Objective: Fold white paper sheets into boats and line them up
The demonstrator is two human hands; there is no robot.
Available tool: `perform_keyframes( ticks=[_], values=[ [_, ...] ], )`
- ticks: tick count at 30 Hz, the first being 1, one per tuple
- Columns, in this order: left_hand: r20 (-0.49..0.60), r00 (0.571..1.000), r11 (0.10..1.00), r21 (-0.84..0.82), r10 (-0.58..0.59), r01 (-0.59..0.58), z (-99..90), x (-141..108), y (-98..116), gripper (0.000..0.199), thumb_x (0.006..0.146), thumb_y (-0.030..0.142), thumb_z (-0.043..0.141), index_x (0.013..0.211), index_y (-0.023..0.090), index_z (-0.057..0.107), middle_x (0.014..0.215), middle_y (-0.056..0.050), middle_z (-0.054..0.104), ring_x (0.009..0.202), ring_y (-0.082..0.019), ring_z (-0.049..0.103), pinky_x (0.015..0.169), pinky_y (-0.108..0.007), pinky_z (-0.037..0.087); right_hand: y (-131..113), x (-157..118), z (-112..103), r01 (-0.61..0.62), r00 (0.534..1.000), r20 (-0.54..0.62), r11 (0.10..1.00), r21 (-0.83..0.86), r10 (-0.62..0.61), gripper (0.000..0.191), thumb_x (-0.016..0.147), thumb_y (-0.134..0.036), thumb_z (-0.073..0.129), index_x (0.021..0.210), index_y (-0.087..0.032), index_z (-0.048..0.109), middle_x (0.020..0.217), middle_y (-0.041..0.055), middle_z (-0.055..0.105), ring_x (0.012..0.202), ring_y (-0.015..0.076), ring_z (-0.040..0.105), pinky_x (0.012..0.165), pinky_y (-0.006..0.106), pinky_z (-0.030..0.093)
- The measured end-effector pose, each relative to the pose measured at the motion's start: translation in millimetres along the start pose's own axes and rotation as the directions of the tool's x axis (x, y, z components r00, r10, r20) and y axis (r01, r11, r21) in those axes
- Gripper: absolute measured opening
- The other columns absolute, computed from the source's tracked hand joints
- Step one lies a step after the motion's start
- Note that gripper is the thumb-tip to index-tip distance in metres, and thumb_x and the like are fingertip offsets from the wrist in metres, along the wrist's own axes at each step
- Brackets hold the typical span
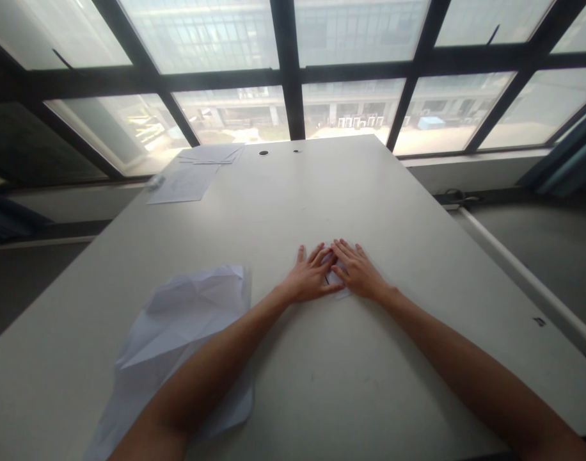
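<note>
On the white table (293, 205), a small piece of folded white paper (338, 276) lies mostly hidden beneath both hands. My left hand (312, 276) rests flat on its left side, fingers spread. My right hand (359, 270) lies on its right side with the fingers stretched out, their tips close to those of my left hand. A little of the paper shows between the hands and at its lower edge. To the left, large creased white paper (182, 320) lies partly under my left forearm.
Several white sheets (182, 182) lie at the table's far left, beside a small clear object (155, 183). Two round holes show near the far edge. A small dark mark (539, 321) is at the right. Windows stand beyond the table.
</note>
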State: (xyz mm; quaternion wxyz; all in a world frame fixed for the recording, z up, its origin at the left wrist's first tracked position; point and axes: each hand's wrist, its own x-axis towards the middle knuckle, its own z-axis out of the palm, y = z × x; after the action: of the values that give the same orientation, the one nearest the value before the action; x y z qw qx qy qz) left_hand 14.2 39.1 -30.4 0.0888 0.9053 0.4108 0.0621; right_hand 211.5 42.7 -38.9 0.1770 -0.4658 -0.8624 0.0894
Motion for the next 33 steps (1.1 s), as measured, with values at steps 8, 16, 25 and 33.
perform_keyframes(
  ticks=[8, 16, 25, 33],
  values=[
    [0.037, 0.999, 1.000, 0.003, -0.001, 0.001, -2.2, -0.4, -0.1, 0.089, 0.089, 0.073, 0.036, 0.158, 0.025, 0.007, 0.164, -0.012, 0.013, 0.151, -0.032, 0.005, 0.113, -0.069, -0.004, -2.6, 0.1, 8.8, -0.148, 0.988, 0.029, 0.980, -0.137, 0.153, 0.068, 0.099, -0.052, 0.031, 0.154, -0.013, 0.026, 0.159, 0.0142, 0.027, 0.150, 0.0261, 0.017, 0.119, 0.057, 0.007],
    [-0.023, 0.994, 0.994, 0.018, -0.108, 0.109, 4.1, 2.2, -2.2, 0.072, 0.094, 0.066, 0.033, 0.154, 0.026, 0.025, 0.163, -0.015, 0.014, 0.151, -0.032, 0.009, 0.117, -0.064, 0.008, -0.9, -1.0, 8.9, -0.279, 0.960, -0.041, 0.959, -0.059, 0.277, 0.057, 0.099, -0.037, 0.034, 0.150, -0.011, 0.035, 0.157, 0.0140, 0.034, 0.148, 0.0243, 0.023, 0.119, 0.055, 0.010],
    [-0.286, 0.935, 0.978, -0.075, -0.208, 0.194, 5.8, 5.2, -2.8, 0.061, 0.091, 0.049, 0.056, 0.143, 0.021, 0.043, 0.137, -0.011, 0.052, 0.127, -0.026, 0.047, 0.116, -0.047, 0.027, -3.8, -3.6, -1.1, -0.149, 0.976, -0.161, 0.989, 0.012, 0.149, 0.044, 0.089, -0.031, 0.057, 0.130, -0.018, 0.059, 0.134, 0.0130, 0.056, 0.129, 0.0275, 0.045, 0.116, 0.048, 0.023],
    [-0.386, 0.888, 0.966, -0.160, -0.249, 0.202, -2.2, 5.5, 4.6, 0.049, 0.085, 0.030, 0.066, 0.133, 0.027, 0.055, 0.126, -0.008, 0.053, 0.115, -0.026, 0.052, 0.106, -0.044, 0.038, -14.7, -3.6, -7.0, -0.104, 0.988, -0.108, 0.991, 0.085, 0.113, 0.019, 0.094, -0.025, 0.051, 0.102, -0.021, 0.068, 0.101, 0.0067, 0.065, 0.094, 0.0194, 0.059, 0.083, 0.028, 0.044]
  ],
)
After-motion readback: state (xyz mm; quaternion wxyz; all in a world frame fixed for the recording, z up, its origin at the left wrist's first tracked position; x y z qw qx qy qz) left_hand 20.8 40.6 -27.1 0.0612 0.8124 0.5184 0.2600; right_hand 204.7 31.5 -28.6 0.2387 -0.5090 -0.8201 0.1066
